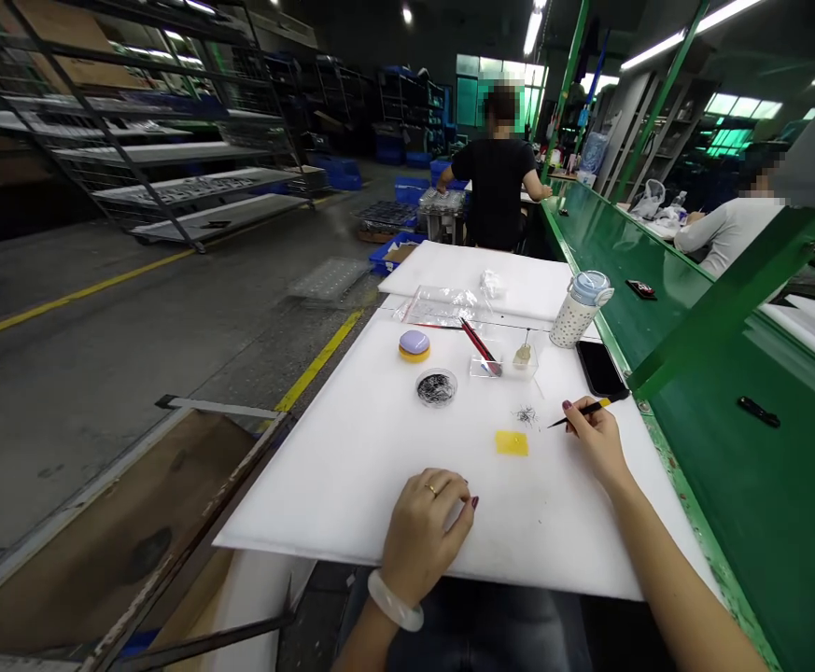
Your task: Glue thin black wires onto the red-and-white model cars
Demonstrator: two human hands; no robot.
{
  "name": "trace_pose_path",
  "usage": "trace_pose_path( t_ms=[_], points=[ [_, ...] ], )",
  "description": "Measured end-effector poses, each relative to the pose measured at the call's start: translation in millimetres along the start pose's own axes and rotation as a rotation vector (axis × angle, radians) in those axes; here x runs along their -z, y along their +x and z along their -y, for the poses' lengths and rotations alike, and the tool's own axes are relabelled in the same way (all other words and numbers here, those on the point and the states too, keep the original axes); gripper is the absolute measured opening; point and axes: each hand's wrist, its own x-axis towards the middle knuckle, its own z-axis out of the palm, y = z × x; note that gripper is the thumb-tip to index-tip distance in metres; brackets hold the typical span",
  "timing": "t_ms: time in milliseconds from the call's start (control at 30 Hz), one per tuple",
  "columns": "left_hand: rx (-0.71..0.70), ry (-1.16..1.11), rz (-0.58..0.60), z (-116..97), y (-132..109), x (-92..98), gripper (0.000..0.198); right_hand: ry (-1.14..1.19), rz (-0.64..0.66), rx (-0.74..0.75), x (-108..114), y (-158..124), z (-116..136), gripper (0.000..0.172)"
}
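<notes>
The right hand (593, 443) is holding black-and-yellow tweezers (584, 412) just beside a small tuft of black fibres (526, 416) on the white plastic board (323, 495), while the left hand (425, 527) is lying loosely curled, with nothing visible in it.

bright, even light from fluorescent ceiling tubes (691, 35); the right hand (593, 443) casts a faint shadow; wide-lens distortion bends the steel racks (189, 187) at left.

Look at that: slim yellow-and-black tweezers (587, 408) over a white plastic board (351, 504)! There's a bright yellow square pad (512, 443), a round lavender-and-yellow case (414, 346), a slender red-and-black tool (481, 345), and a white polka-dotted bottle (569, 322) with a pale blue lid, beside a glossy green bench (750, 504)!
</notes>
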Motion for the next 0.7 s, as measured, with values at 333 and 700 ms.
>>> trace_pose_path(
  t_ms=[333,700],
  points=[
    [0.006,0.043,-0.003,0,0,-3.7,0.014,0.062,-0.048,0.042,12,5,-3,0.056],
    [0.026,0.040,-0.035,0,0,-7.0,0.013,0.082,-0.085,0.049,11,10,-7,0.060]
  ],
)
